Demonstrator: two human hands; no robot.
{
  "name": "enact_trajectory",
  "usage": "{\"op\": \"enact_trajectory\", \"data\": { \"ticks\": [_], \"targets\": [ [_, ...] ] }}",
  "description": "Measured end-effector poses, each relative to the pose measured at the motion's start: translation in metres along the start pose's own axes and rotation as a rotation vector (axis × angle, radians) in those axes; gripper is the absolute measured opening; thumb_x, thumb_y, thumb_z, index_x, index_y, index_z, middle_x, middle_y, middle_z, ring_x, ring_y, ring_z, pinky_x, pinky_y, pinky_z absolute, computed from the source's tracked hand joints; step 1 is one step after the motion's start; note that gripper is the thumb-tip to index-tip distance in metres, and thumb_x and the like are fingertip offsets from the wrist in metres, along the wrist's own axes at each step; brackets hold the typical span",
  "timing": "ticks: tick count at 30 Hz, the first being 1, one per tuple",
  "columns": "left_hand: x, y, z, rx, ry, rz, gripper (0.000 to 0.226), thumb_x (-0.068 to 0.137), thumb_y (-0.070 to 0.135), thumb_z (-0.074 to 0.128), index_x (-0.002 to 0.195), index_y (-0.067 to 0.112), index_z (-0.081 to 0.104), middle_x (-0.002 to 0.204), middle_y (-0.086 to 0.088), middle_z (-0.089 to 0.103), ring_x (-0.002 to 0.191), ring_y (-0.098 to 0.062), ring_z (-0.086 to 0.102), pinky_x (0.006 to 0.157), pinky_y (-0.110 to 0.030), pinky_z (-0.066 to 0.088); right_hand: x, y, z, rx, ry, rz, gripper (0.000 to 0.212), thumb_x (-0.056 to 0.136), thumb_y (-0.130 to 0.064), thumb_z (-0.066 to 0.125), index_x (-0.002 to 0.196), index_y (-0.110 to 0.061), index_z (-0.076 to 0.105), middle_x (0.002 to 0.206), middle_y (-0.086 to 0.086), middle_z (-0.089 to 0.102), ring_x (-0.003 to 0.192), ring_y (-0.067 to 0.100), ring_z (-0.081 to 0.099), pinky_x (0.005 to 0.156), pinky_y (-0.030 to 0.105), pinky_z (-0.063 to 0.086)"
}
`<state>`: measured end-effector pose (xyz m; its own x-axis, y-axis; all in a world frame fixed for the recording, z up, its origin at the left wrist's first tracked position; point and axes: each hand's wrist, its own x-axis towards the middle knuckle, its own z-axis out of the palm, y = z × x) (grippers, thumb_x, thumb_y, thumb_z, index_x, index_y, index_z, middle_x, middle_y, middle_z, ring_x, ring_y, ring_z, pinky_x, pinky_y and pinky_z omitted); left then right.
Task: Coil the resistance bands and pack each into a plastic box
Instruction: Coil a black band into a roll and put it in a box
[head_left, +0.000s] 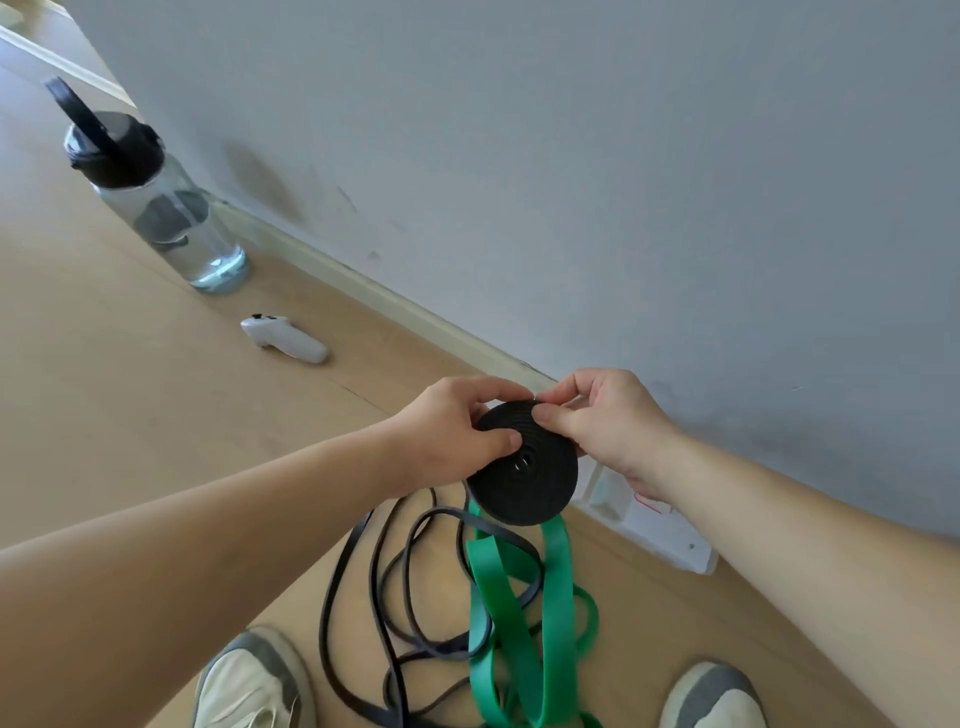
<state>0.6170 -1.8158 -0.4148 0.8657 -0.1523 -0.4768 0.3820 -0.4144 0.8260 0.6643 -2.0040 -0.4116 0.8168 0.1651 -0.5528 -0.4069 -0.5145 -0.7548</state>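
Note:
A black resistance band wound into a flat round coil (524, 478) is held in the air between both hands. My left hand (452, 431) grips its left edge, thumb lying across the coil's face. My right hand (602, 415) pinches the coil's top edge with thumb and fingers. Below on the floor lies a loose wide green band (519, 623), tangled with thin dark grey bands (395, 582). A clear plastic box (654, 525) lies against the wall base, partly hidden behind my right hand and the coil.
A clear water bottle (161, 202) with a black lid stands on the wooden floor at the upper left. A white handheld controller (285, 340) lies near the skirting board. A grey wall fills the right. My two shoes (249, 680) flank the bands.

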Motion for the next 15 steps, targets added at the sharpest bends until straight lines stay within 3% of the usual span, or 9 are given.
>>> {"op": "enact_trajectory", "data": {
  "ticks": [4, 8, 11, 13, 15],
  "targets": [
    [0.020, -0.034, 0.014, -0.029, 0.028, -0.039, 0.040, 0.091, 0.018, 0.070, 0.120, 0.045, 0.071, 0.097, 0.005, 0.080, 0.091, -0.011, 0.075, 0.085, -0.028, 0.063, 0.025, 0.029, 0.016, -0.021, -0.003, 0.029, 0.003, 0.091, -0.017, 0.078, 0.091, -0.019, 0.076, 0.093, 0.011, 0.080, 0.093, 0.028, 0.076, 0.091, 0.046, 0.061],
    [0.027, -0.053, 0.034, -0.062, 0.114, -0.076, 0.033, 0.089, 0.018, 0.067, 0.113, 0.041, 0.073, 0.091, 0.004, 0.079, 0.078, -0.007, 0.072, 0.067, -0.017, 0.060, 0.040, 0.051, 0.025, -0.080, -0.025, 0.044, 0.004, 0.091, -0.022, 0.077, 0.088, -0.020, 0.078, 0.092, 0.000, 0.081, 0.093, 0.018, 0.076, 0.094, 0.043, 0.060],
    [0.023, -0.069, 0.053, -0.058, 0.173, -0.114, 0.030, 0.088, 0.020, 0.065, 0.109, 0.039, 0.074, 0.089, 0.005, 0.078, 0.078, -0.011, 0.071, 0.066, -0.022, 0.060, 0.048, 0.061, 0.021, -0.259, 0.067, -0.063, 0.019, 0.095, -0.026, 0.071, 0.078, -0.018, 0.074, 0.082, -0.004, 0.076, 0.086, 0.021, 0.072, 0.083, 0.034, 0.059],
    [0.017, -0.083, 0.060, -0.028, 0.235, -0.146, 0.031, 0.090, 0.026, 0.065, 0.116, 0.041, 0.071, 0.092, 0.011, 0.077, 0.081, -0.007, 0.071, 0.068, -0.021, 0.060, 0.053, 0.066, 0.015, -0.547, 0.167, -0.196, 0.004, 0.091, -0.030, 0.073, 0.090, -0.026, 0.072, 0.106, -0.004, 0.070, 0.105, 0.023, 0.065, 0.086, 0.032, 0.054],
    [0.011, -0.095, 0.064, -0.031, 0.296, -0.152, 0.035, 0.092, 0.028, 0.065, 0.124, 0.042, 0.068, 0.101, 0.017, 0.074, 0.094, -0.003, 0.070, 0.077, -0.019, 0.059, 0.051, 0.071, 0.015, -0.839, 0.047, -0.174, 0.037, 0.081, -0.040, 0.080, 0.116, -0.035, 0.067, 0.149, -0.001, 0.051, 0.139, 0.023, 0.047, 0.107, 0.037, 0.046]
  ]
}}
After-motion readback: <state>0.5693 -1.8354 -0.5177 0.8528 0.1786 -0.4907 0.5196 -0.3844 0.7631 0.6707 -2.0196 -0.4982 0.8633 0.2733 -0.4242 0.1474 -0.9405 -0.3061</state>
